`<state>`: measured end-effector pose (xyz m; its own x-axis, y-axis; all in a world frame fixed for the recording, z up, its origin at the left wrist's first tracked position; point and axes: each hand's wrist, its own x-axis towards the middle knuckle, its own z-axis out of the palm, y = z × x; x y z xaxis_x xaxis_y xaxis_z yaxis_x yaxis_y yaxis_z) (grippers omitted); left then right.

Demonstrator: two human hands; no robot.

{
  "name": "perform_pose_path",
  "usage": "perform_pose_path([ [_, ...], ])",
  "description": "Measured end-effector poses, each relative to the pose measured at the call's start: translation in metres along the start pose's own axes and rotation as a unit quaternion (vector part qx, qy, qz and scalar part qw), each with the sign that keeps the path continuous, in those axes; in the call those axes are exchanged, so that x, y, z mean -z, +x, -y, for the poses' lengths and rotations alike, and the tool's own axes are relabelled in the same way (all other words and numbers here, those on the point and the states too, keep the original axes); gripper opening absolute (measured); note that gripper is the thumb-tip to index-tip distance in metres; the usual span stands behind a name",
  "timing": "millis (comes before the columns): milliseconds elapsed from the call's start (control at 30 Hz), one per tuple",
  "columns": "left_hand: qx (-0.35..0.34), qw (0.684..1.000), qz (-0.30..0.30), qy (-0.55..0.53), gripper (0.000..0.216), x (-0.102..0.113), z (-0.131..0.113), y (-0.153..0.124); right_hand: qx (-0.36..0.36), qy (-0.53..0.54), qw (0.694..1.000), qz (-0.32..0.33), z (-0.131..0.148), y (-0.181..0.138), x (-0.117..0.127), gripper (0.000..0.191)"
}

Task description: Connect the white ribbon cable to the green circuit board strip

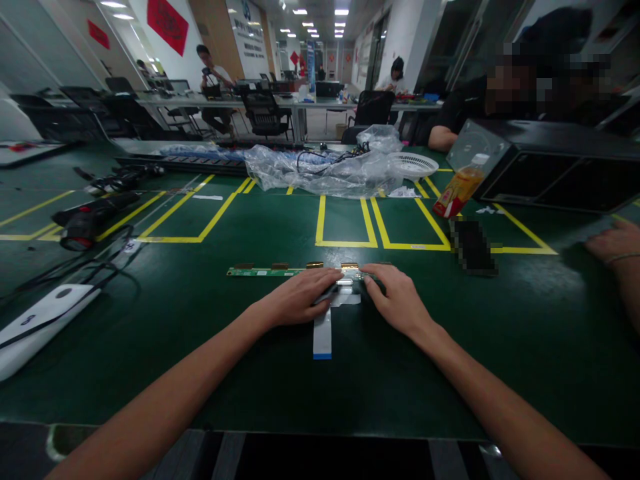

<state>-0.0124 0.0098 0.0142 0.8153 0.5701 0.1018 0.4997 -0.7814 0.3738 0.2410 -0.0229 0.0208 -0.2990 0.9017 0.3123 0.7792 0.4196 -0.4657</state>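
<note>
A long, narrow green circuit board (265, 272) with copper-coloured tabs along its far edge lies on the table in front of me. From its middle a white flat ribbon cable (323, 332) with a blue end runs toward me. My left hand (299, 295) is bent over the board and the cable's upper part, its thumb and fingers closed around the cable by the connector. Opposite it, the thumb and index finger of my right hand (397, 299) close on the board just right of the connector. The fingers partly hide the joint.
Clear plastic wrap (325, 170) and a white basket (414, 165) lie farther back. At right are a drink bottle (461, 185), a phone (473, 247), a black case (560, 163) and another person's hand (613, 241). Cables and a white device (43, 327) lie left.
</note>
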Motion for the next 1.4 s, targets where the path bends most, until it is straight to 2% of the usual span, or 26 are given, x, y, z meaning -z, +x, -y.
perform_pose_path([
  [133, -0.045, 0.997, 0.048, 0.038, 0.054, -0.010, -0.002, 0.003, 0.004, 0.003, 1.000, 0.009, 0.000, 0.001, 0.002, 0.033],
  [200, -0.025, 0.997, 0.053, 0.058, 0.055, -0.013, 0.005, 0.007, 0.011, 0.006, 1.000, 0.016, 0.004, 0.000, 0.001, 0.033],
  [300, 0.107, 0.987, 0.017, 0.115, 0.057, -0.007, 0.034, 0.005, 0.023, 0.009, 0.999, 0.036, 0.008, -0.002, -0.001, 0.032],
  [400, 0.294, 0.944, -0.042, 0.146, 0.050, 0.015, 0.072, -0.015, 0.041, 0.009, 0.997, 0.058, 0.009, -0.003, 0.000, 0.032],
  [433, 0.341, 0.926, -0.063, 0.145, 0.046, 0.024, 0.082, -0.024, 0.046, 0.009, 0.997, 0.064, 0.009, -0.003, 0.001, 0.032],
  [500, 0.390, 0.905, -0.094, 0.143, 0.040, 0.040, 0.094, -0.045, 0.051, 0.007, 0.996, 0.073, 0.009, -0.003, 0.003, 0.032],
  [567, 0.402, 0.898, -0.106, 0.144, 0.039, 0.050, 0.098, -0.062, 0.050, 0.003, 0.995, 0.082, 0.009, -0.003, 0.005, 0.032],
  [667, 0.416, 0.891, -0.116, 0.141, 0.035, 0.053, 0.095, -0.075, 0.048, -0.003, 0.994, 0.093, 0.009, -0.003, 0.006, 0.032],
  [867, 0.439, 0.878, -0.126, 0.144, 0.047, 0.045, 0.105, -0.068, 0.052, -0.013, 0.994, 0.097, 0.010, -0.004, 0.006, 0.031],
  [967, 0.404, 0.898, -0.083, 0.155, 0.060, 0.038, 0.105, -0.055, 0.051, -0.017, 0.993, 0.103, 0.010, -0.003, 0.006, 0.031],
  [1033, 0.323, 0.932, -0.029, 0.162, 0.067, 0.027, 0.093, -0.041, 0.051, -0.018, 0.992, 0.113, 0.010, -0.003, 0.005, 0.032],
  [1133, 0.181, 0.971, 0.019, 0.156, 0.074, 0.007, 0.058, -0.017, 0.058, -0.022, 0.990, 0.130, 0.010, -0.004, 0.003, 0.035],
  [1267, 0.051, 0.989, 0.045, 0.128, 0.075, -0.012, 0.015, 0.006, 0.075, -0.029, 0.986, 0.149, 0.012, -0.006, 0.000, 0.048],
  [1333, 0.038, 0.991, 0.050, 0.120, 0.073, -0.012, 0.015, 0.008, 0.076, -0.036, 0.983, 0.162, 0.012, -0.008, -0.003, 0.053],
  [1400, 0.090, 0.986, 0.027, 0.137, 0.071, -0.004, 0.032, 0.002, 0.077, -0.047, 0.980, 0.177, 0.011, -0.009, -0.006, 0.056],
])
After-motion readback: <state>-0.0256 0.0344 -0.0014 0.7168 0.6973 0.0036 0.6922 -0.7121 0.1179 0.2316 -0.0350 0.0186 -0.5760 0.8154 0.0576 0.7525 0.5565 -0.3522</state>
